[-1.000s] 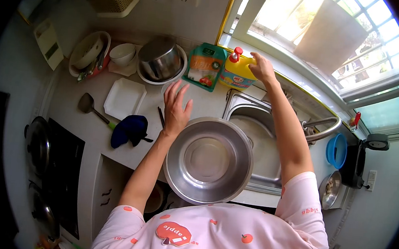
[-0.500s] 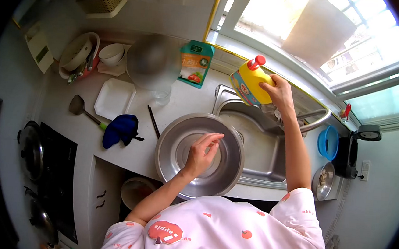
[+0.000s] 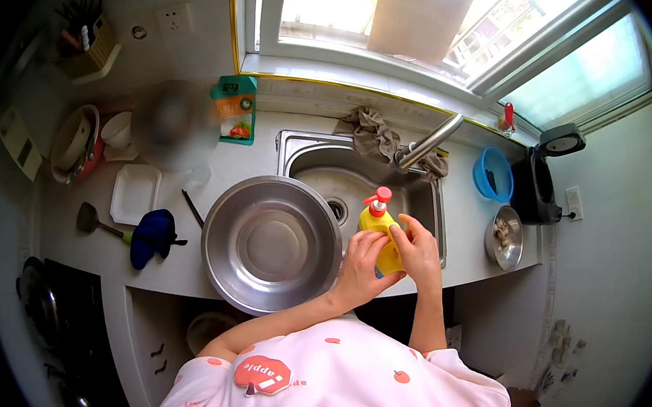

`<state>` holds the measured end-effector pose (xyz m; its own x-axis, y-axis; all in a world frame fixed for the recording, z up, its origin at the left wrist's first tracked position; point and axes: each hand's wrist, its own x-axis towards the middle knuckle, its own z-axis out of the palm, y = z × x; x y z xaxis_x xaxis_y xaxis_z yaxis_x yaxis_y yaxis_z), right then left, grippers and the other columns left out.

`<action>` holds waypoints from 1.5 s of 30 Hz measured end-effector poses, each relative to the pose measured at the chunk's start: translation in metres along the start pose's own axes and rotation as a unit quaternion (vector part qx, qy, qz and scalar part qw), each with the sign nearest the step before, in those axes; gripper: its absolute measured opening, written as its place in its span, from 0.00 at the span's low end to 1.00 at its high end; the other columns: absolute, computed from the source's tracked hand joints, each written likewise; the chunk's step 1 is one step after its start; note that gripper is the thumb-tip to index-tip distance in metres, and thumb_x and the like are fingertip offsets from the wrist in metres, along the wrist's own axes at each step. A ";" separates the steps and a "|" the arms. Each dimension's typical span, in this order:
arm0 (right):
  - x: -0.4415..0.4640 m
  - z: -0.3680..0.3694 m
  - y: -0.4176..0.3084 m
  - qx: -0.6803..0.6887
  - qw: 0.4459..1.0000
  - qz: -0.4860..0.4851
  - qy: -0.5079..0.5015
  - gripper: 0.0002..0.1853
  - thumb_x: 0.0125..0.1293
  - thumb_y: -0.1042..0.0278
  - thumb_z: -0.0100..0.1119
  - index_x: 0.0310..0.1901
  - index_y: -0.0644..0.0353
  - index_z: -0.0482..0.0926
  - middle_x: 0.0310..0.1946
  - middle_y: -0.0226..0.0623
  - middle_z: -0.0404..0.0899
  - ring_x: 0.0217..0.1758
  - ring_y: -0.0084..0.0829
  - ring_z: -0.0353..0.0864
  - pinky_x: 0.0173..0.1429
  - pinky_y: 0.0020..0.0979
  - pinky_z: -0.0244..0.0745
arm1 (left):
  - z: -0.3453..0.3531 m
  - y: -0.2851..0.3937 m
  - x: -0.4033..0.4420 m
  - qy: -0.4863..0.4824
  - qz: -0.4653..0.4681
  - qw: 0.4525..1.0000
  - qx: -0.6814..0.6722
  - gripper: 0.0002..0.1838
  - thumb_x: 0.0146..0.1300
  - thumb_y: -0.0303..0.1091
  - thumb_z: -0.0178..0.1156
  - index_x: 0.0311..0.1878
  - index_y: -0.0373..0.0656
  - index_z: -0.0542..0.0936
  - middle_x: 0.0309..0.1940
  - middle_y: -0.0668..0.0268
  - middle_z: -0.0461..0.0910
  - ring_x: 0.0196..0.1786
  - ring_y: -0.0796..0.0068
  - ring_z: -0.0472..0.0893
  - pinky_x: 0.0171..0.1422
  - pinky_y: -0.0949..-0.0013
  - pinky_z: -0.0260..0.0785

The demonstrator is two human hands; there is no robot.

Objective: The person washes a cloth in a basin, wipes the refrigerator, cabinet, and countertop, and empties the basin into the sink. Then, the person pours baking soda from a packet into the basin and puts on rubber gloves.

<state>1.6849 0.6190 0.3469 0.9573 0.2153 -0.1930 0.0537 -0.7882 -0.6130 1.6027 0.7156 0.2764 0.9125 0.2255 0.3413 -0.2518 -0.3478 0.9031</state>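
Observation:
A yellow dish soap bottle (image 3: pixel 376 222) with a red pump top is held over the near part of the sink (image 3: pixel 411 196), close to my body. My left hand (image 3: pixel 362 274) is closed around the bottle's left side. From the other side my right hand (image 3: pixel 417 253) grips it too, thumb against the yellow body. Most of the label is hidden behind my fingers. Left of the bottle, a wide steel basin (image 3: pixel 271 250) rests on the counter, overlapping the sink's left edge.
A grey cloth (image 3: pixel 373 134) lies behind the sink by the faucet (image 3: pixel 430 141). To the right are a blue bowl (image 3: pixel 493 174), a steel bowl (image 3: pixel 505 240) and a black appliance (image 3: pixel 535 188). At left are a spatula (image 3: pixel 89 219), blue cloth item (image 3: pixel 152 239) and white tray (image 3: pixel 135 195).
My right hand has brought the bottle down from near the window ledge toward my body. My left hand has moved from over the basin onto the bottle. The view has turned right.

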 end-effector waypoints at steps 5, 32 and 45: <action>-0.047 0.007 0.016 0.052 0.996 -0.072 -0.030 0.32 0.65 0.58 0.56 0.64 0.73 0.62 0.45 0.56 0.78 0.47 0.48 0.80 0.50 0.38 0.74 | 0.019 0.001 -0.029 0.045 -0.020 0.999 -0.017 0.35 0.46 0.37 0.72 0.56 0.39 0.66 0.56 0.54 0.67 0.64 0.48 0.61 0.67 0.51 0.57; -0.003 0.033 -0.040 0.093 0.894 -0.430 -0.089 0.20 0.64 0.65 0.57 0.56 0.64 0.74 0.45 0.47 0.80 0.45 0.41 0.83 0.49 0.32 0.76 | -0.060 0.040 -0.072 0.270 -0.110 0.935 -0.202 0.09 0.47 0.25 0.64 0.33 0.35 0.76 0.43 0.55 0.77 0.49 0.61 0.77 0.54 0.63 0.68; -0.015 0.063 -0.066 0.218 0.864 -0.451 -0.056 0.22 0.75 0.58 0.38 0.42 0.71 0.75 0.49 0.52 0.80 0.35 0.33 0.85 0.39 0.27 0.79 | -0.081 0.054 -0.079 0.329 -0.061 0.913 -0.233 0.08 0.47 0.24 0.63 0.29 0.35 0.73 0.30 0.58 0.73 0.37 0.62 0.73 0.53 0.61 0.66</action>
<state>1.6488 0.7044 0.3421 0.5463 0.7028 0.4556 0.6283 0.0158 -0.7778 1.4909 0.7531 0.3189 0.5899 0.7885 0.1742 -0.4106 0.1072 0.9055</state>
